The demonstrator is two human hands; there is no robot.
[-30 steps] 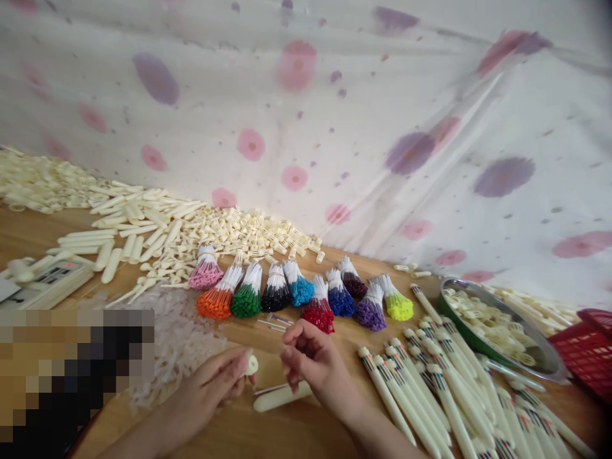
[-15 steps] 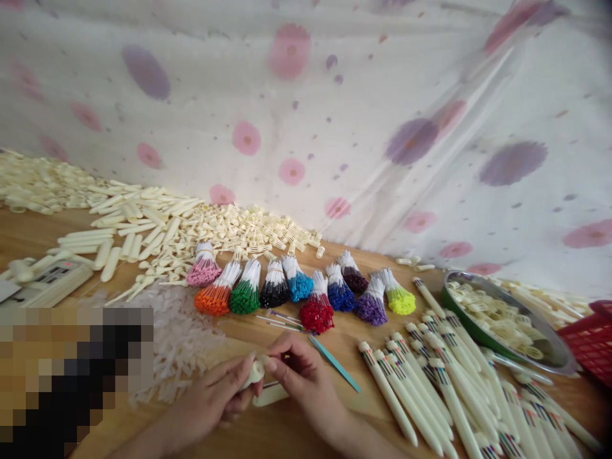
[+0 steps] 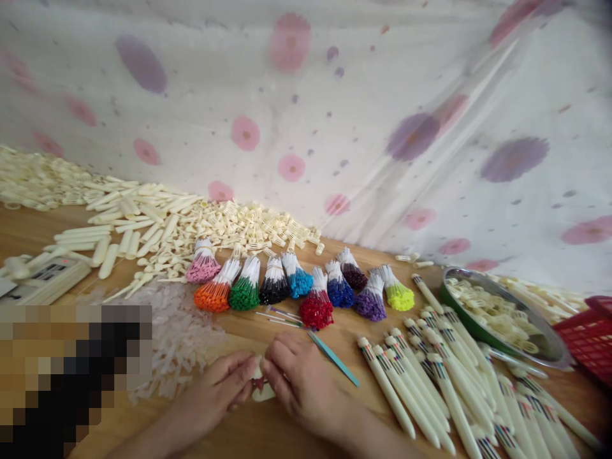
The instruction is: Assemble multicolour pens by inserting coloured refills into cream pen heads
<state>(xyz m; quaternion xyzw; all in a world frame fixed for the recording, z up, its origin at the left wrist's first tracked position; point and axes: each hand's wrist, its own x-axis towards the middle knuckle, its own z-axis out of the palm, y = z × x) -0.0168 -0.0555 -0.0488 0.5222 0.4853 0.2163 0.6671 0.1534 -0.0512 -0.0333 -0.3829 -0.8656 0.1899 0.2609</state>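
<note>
Near the bottom centre, my left hand (image 3: 224, 389) and my right hand (image 3: 299, 382) meet with fingers closed on a small cream plastic part (image 3: 259, 368), mostly hidden between the fingertips. Just under it lies a pale cream piece (image 3: 264, 392), partly covered by the hands. Above my right hand are a few loose thin refills (image 3: 285, 318) and teal tweezers (image 3: 335, 360). Tied bundles of refills with coloured ends stand in a row behind, among them a red bundle (image 3: 316, 306), a green bundle (image 3: 245, 290) and an orange bundle (image 3: 215, 290).
Many cream multicolour pens (image 3: 396, 389) lie at the right, beside a metal bowl (image 3: 564, 357) of cream parts and a red basket (image 3: 590, 338). Clear small pieces (image 3: 167, 344) and heaped cream parts (image 3: 239, 223) spread leftward. A power strip (image 3: 52, 280) sits far left.
My right hand has turned over and its fingers have curled in closer around the small part, hiding more of it. My left hand stays nearly in place. The view has shifted slightly.
</note>
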